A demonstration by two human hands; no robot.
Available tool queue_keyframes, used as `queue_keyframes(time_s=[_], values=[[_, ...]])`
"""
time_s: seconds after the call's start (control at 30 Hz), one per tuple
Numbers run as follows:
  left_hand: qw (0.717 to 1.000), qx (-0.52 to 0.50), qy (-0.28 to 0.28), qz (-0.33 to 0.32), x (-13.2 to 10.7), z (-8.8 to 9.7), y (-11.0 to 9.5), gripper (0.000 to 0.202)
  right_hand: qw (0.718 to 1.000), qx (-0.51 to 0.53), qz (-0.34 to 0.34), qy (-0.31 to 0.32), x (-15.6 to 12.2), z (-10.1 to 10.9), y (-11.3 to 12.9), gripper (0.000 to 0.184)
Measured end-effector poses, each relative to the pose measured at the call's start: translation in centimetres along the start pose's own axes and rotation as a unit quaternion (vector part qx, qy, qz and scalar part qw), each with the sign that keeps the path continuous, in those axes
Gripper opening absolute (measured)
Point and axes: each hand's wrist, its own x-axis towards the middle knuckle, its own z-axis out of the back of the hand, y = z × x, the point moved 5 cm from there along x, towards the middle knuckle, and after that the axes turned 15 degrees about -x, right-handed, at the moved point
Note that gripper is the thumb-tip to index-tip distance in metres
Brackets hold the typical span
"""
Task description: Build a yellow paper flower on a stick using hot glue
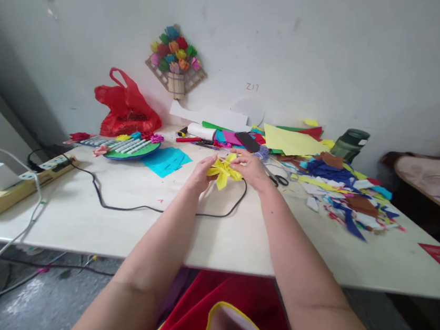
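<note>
Between my two hands is a yellow paper flower (222,174) with pointed petals spread outward, held a little above the table. My left hand (202,172) grips its left side, the thumb near the petals. From the right, my right hand (250,169) pinches the petals near the top of the flower. A black cable (151,208) runs across the table below the flower and up toward my right hand. Scissors with dark handles (280,180) lie just right of my right hand. Parts of the flower are hidden behind my fingers.
Cyan paper sheets (168,161) and a green craft board (132,148) lie left, before a red plastic bag (125,109). A yellow power strip (19,187) sits at the left edge. Paper scraps (352,204) and a green bottle (350,144) are right.
</note>
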Motion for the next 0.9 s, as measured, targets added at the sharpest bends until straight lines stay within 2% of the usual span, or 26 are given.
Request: queue_keyframes(time_s=[0.1, 0.27, 0.63, 0.8, 0.9], values=[[1.000, 0.025, 0.005, 0.010, -0.1, 0.0, 0.0, 0.047, 1.000, 0.001, 0.002, 0.003, 0.1, -0.2, 0.0, 0.010], [0.999, 0.036, -0.019, 0.021, -0.2, 0.0, -0.1, 0.046, 1.000, -0.017, 0.005, 0.010, 0.2, -0.6, 0.0, 0.010], [0.992, 0.105, -0.043, 0.048, 0.0, 0.4, 0.4, 0.041, 0.994, -0.103, 0.013, 0.025, 0.4, -1.7, -0.6, 0.013], [0.993, 0.075, -0.083, 0.045, 0.2, 0.8, 0.5, 0.041, 0.989, -0.147, 0.008, 0.026, 0.4, -1.9, -0.6, 0.012], [0.993, 0.069, -0.083, 0.050, 0.3, 0.9, 0.6, 0.047, 0.984, -0.176, 0.004, 0.017, 0.3, -1.9, -0.4, 0.013]])
